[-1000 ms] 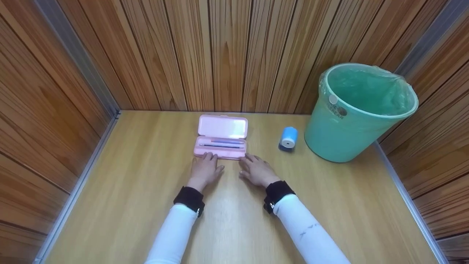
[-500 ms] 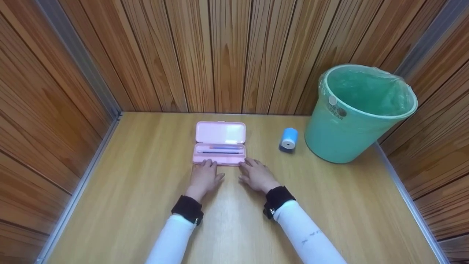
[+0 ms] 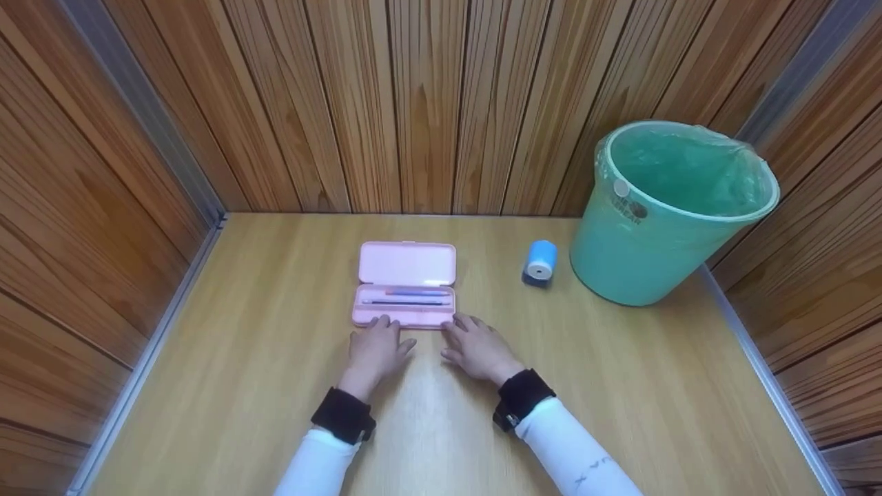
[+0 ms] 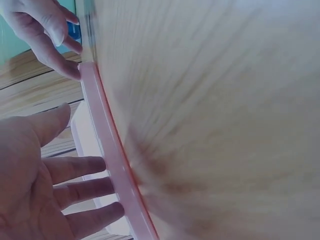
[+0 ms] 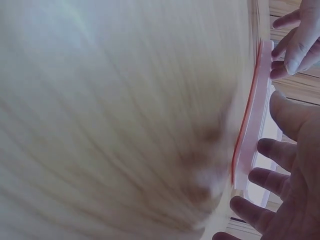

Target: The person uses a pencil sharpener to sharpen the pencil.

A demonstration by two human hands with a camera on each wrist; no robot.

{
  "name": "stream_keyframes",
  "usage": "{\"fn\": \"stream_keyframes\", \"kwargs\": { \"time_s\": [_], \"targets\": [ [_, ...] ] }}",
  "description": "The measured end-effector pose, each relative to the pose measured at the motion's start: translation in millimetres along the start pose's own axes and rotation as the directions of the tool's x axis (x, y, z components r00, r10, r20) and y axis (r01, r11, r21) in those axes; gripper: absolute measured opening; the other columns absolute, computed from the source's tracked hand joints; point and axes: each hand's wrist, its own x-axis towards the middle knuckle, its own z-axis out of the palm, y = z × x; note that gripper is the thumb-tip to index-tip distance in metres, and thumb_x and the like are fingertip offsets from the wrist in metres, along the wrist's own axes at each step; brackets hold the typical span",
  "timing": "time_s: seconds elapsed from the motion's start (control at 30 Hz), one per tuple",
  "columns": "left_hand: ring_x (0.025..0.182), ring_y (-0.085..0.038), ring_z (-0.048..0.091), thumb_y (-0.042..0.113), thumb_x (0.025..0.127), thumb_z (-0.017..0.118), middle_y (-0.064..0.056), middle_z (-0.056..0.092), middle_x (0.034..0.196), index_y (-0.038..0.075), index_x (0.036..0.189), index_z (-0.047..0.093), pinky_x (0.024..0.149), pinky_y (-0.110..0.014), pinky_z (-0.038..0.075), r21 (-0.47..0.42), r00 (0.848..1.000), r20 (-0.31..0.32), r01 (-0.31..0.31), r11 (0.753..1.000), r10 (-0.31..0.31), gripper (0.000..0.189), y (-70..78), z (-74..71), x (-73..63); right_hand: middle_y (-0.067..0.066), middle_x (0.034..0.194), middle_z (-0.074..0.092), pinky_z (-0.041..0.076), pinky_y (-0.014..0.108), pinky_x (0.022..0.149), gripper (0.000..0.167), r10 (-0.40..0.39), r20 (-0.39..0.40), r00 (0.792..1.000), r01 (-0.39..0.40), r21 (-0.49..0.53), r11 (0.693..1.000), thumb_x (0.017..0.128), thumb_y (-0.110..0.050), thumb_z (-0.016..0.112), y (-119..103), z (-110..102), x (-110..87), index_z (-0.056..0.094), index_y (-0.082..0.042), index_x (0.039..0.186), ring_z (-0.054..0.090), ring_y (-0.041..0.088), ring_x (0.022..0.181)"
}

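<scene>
A pink pencil case lies on the table with its lid raised toward the back wall. Inside are a pencil with a dark line and another slim pen or pencil. My left hand touches the front edge near its left corner, fingers extended; the left wrist view shows the fingertips against the pink side. At the right front corner my right hand rests its fingertips, also extended, with the thumb apart. Neither hand curls round the case.
A small blue-and-white pencil sharpener stands right of the case. Beyond it is a green bin with a clear liner. Wooden panel walls close off the back and both sides of the table.
The open pencil case has slid toward the person and slightly left, with both hands moving back along with it. The sharpener and bin stay where they were.
</scene>
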Motion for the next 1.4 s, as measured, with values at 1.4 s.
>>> {"fn": "stream_keyframes", "kwargs": {
  "time_s": [1.4],
  "targets": [
    [0.096, -0.033, 0.059, 0.029, 0.097, 0.061, -0.014, 0.065, 0.101, 0.007, 0.106, 0.07, 0.084, -0.051, 0.047, 0.062, 0.982, -0.114, -0.141, 0.988, 0.148, 0.026, -5.6, -7.8, 13.4, 0.013, 0.155, 0.034, 0.027, 0.061, 0.108, 0.057, 0.068, -0.111, 0.991, -0.052, 0.142, 0.989, 0.098, -0.04, 0.057, 37, -28, -9.6, 0.041, -0.022, 0.149, 0.03, 0.037, 0.14]
  ]
}}
